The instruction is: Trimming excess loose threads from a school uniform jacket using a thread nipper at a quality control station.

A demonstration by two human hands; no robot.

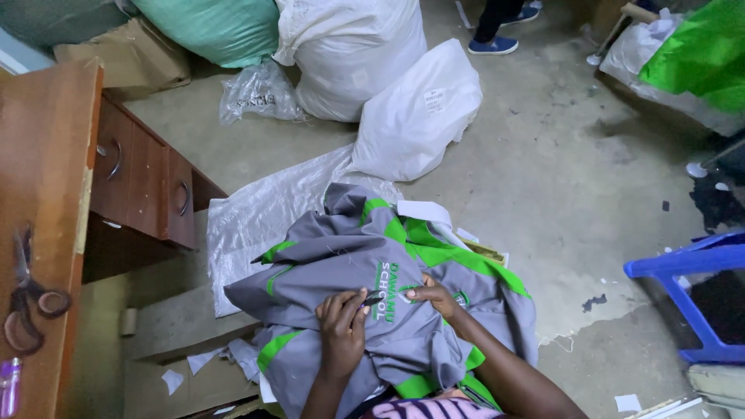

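Observation:
A grey garment with bright green trim [365, 264] lies bunched on my lap. My left hand [342, 320] rests on its middle, fingers curled around a small dark tool [372, 299] whose tip touches the cloth. My right hand [434, 296] pinches the fabric just right of that tip, beside the printed green lettering. Both forearms come up from the bottom edge of the head view.
A wooden desk with drawers [116, 171] stands at left, scissors [27, 295] on its top. Stuffed white sacks [403, 109] and a green sack [217, 27] sit ahead on the concrete floor. A blue plastic stool [691, 287] is at right. Another person's feet [497, 39] show at top.

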